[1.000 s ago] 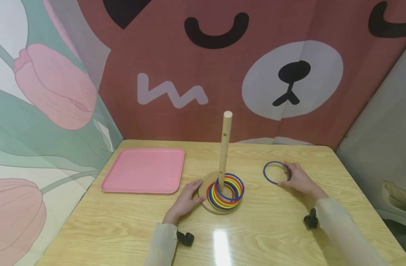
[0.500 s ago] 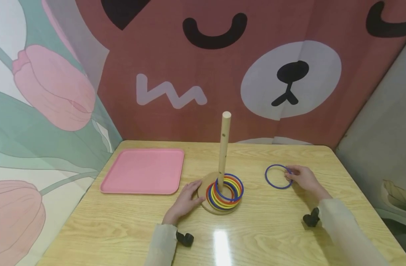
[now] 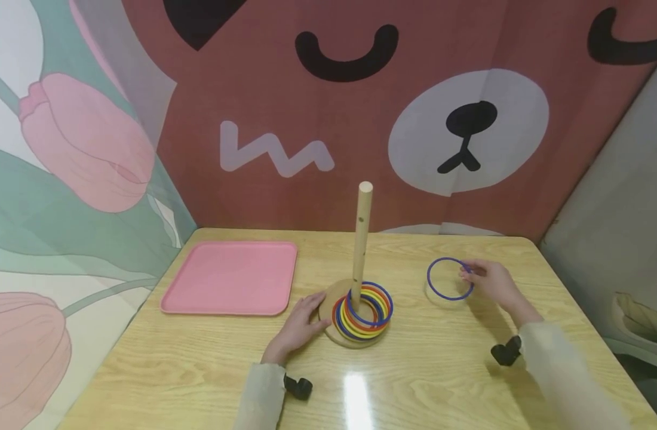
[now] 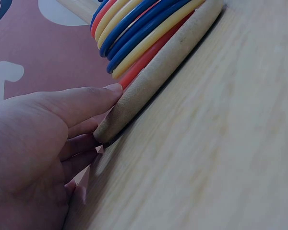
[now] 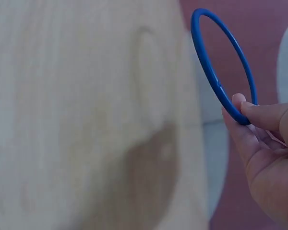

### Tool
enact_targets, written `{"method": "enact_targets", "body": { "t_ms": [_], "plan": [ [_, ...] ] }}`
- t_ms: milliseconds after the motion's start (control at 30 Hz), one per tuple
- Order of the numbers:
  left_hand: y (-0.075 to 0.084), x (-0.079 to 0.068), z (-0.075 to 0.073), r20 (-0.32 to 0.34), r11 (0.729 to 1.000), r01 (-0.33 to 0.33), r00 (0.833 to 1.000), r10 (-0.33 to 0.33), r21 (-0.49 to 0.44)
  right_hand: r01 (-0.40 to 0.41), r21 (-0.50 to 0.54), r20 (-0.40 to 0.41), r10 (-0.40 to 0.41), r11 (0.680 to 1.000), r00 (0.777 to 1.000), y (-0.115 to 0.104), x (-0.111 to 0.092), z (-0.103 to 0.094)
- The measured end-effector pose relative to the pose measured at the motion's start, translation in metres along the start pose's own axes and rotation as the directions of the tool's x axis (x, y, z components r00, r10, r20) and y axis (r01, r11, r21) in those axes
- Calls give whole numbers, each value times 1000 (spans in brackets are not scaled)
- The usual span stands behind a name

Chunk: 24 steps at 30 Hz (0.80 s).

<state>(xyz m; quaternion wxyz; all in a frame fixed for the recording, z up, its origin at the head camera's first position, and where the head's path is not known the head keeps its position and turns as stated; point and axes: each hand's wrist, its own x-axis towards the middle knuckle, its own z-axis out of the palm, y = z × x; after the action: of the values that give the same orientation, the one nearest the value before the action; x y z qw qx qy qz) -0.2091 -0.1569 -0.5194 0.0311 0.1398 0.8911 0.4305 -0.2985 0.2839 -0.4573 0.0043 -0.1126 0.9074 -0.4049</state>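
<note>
My right hand [image 3: 497, 285] pinches a thin blue ring [image 5: 209, 67] at its near edge between thumb and fingers. In the right wrist view this ring is tilted and clear of the table, its shadow falling beside it. A round wooden base [image 3: 331, 301] carries an upright wooden peg [image 3: 362, 233]. Stacked loosely around the peg's foot are several red, yellow and blue rings [image 3: 363, 313], the top blue one leaning. My left hand [image 4: 43, 134] rests against the base's left edge, fingers fairly straight, the thumb tip touching near the lowest red ring.
A pink tray [image 3: 229, 278] lies at the back left of the wooden table [image 3: 414, 370]. Behind the table hangs a cloth [image 3: 285, 203] with a bear print. Bare tabletop lies between the peg and the right hand.
My right hand has lifted the blue ring off the table, after the ring first shifted slightly toward me. The left hand, base and stacked rings have stayed in place.
</note>
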Motion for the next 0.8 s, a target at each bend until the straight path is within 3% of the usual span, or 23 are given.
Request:
{"method": "enact_targets", "body": {
  "t_ms": [233, 600, 800],
  "plan": [
    [-1, -1, 1, -6, 1000, 2, 1000, -2, -4, -6, 1, -4, 6, 1000, 1000, -47, 0, -23],
    [-1, -2, 0, -10, 1000, 12, 1000, -12, -19, 47, 52, -94, -42, 998, 995, -138, -2, -71],
    [0, -1, 0, -10, 1000, 9, 1000, -9, -19, 86, 183, -114, -66, 979, 991, -183, -3, -82]
  ]
}}
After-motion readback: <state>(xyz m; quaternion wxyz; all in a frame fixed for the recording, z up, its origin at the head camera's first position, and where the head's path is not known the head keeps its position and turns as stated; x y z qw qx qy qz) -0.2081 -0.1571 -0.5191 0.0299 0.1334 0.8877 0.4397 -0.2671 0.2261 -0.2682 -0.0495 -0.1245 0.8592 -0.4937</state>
